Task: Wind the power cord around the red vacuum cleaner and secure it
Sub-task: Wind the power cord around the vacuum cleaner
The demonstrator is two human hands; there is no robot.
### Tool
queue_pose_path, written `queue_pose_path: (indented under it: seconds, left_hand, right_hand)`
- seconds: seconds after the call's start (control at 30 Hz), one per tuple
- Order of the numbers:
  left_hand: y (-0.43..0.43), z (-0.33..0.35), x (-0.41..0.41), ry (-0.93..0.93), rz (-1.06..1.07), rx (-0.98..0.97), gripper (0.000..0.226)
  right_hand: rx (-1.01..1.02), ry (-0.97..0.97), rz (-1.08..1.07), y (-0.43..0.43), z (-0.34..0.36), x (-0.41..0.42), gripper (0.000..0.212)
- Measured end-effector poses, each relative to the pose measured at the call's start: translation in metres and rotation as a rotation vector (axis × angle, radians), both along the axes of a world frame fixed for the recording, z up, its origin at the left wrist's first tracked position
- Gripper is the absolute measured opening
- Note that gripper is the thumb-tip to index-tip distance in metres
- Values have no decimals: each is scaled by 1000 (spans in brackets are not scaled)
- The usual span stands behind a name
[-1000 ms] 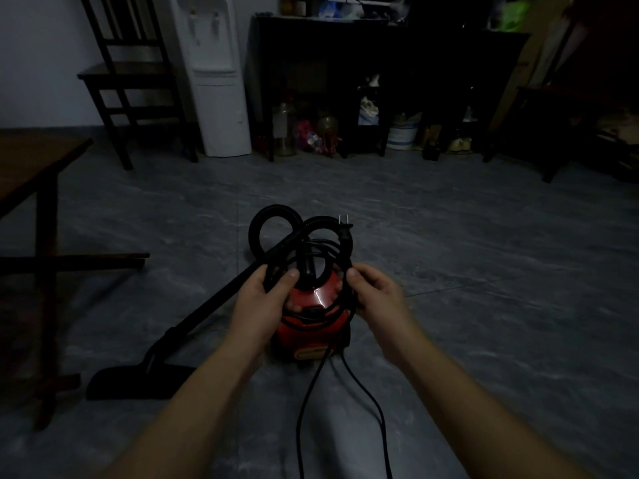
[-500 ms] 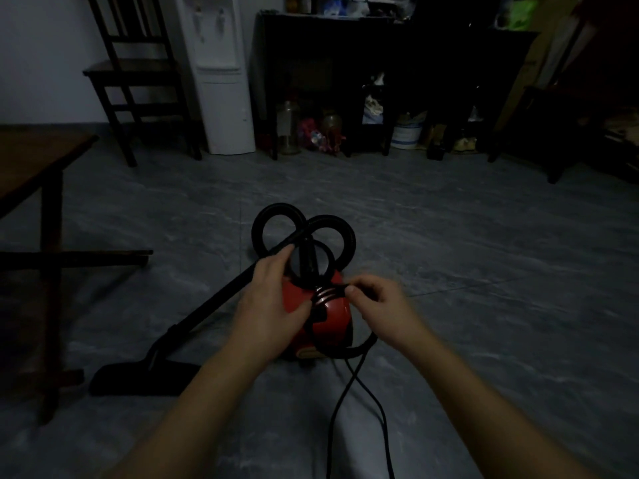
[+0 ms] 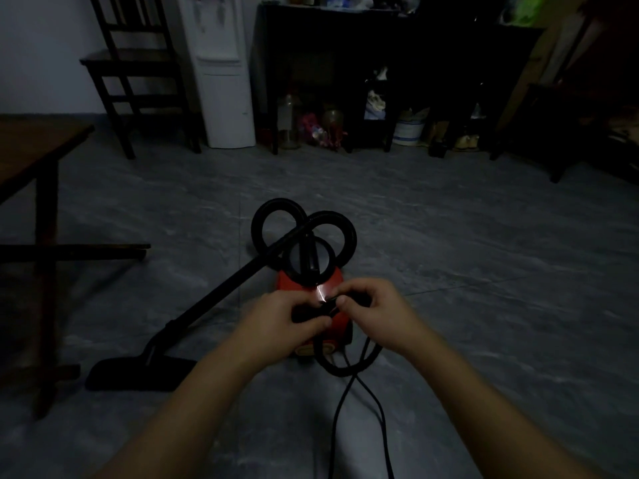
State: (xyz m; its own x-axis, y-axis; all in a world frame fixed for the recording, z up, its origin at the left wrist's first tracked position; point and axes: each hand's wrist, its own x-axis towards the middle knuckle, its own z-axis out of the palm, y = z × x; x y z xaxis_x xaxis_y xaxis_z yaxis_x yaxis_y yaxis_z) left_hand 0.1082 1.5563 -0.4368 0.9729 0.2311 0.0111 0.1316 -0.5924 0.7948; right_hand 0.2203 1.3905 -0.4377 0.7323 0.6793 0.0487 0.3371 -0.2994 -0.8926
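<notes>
Both your hands on the power cord (image 3: 349, 402), above the red vacuum cleaner (image 3: 332, 281).
Vacuum sits on the floor (image 3: 484, 271). Your left hand (image 3: 276, 323) and right hand (image 3: 377, 312) each pinch cord; a loop hangs below, two strands trailing toward you.

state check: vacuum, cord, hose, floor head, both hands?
Red canister vacuum cleaner: upright on floor.
Black power cord: loop hanging at the vacuum, two strands trailing loose.
Black ribbed hose: coiled in loops.
Black floor nozzle: flat on floor.
Left hand: pinching cord.
Right hand: pinching cord.
</notes>
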Motion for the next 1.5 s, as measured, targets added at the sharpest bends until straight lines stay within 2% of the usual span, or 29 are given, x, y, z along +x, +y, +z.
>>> queue_pose_path:
  seconds: [0.1,0.27,0.33,0.43,0.53,0.67,0.87,0.97,1.13,1.3,1.5]
  left_hand:
    - [-4,3,2,67,-44,-200,7]
    - [-7,2,5,52,-71,-273,11]
    - [-8,0,7,11,-35,-266,16]
    - [-6,-5,9,-36,0,-147,6]
    - [-1,-5,7,-92,72,-152,12]
    - [3,-4,6,-167,156,-106,4]
    - [7,-1,2,-152,232,-102,8]
    - [12,-1,2,-149,235,-91,3]
    - [14,1,2,-147,250,-190,13]
    - [12,-1,5,-206,292,-314,4]
    - [5,1,8,-220,362,-449,5]
  right_hand:
    - [-1,-6,18,2,0,0,11]
    - [56,6,2,1,3,3,11]
    - [84,3,-22,-1,4,4,12]
    - [113,7,-61,-3,4,8,12]
    - [120,55,-81,-8,1,12,15]
    - [111,66,-93,-13,-1,12,17]
    - [141,22,-108,-7,5,6,17]
    - [159,-5,-118,-4,8,5,12]
    - [161,0,-96,-6,8,6,15]
    - [142,53,-74,-11,7,9,8]
    - [167,106,-62,-12,8,10,12]
